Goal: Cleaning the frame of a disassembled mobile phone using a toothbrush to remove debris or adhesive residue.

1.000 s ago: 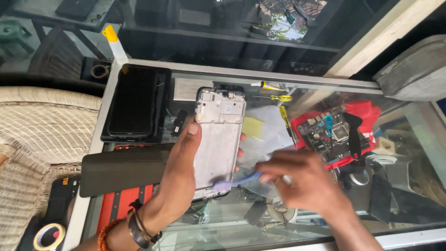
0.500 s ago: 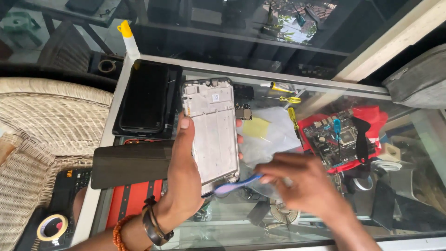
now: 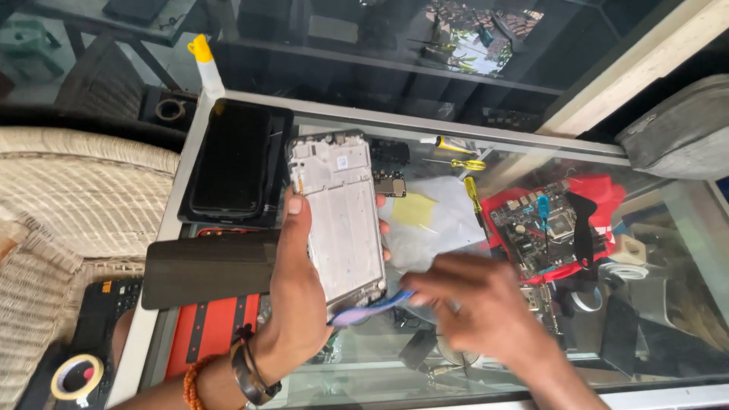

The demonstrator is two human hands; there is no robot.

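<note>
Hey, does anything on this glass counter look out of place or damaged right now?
Nothing looks spilled or broken. The left hand holds a bare phone frame, stripped of its screen, while the right hand works a blue pry tool at its lower edge. A small loose board lies beside the frame, and a black phone sits on the counter's left.

Light: bright, even daylight across the glass counter point(image 3: 456, 133).
Glare: reflections of greenery and shelving on the dark pane beyond the counter.
Shadows: soft, faint.
Blur: right hand point(image 3: 474, 307) smeared by motion.
Focus: phone frame point(image 3: 342, 209) sharp.
</note>
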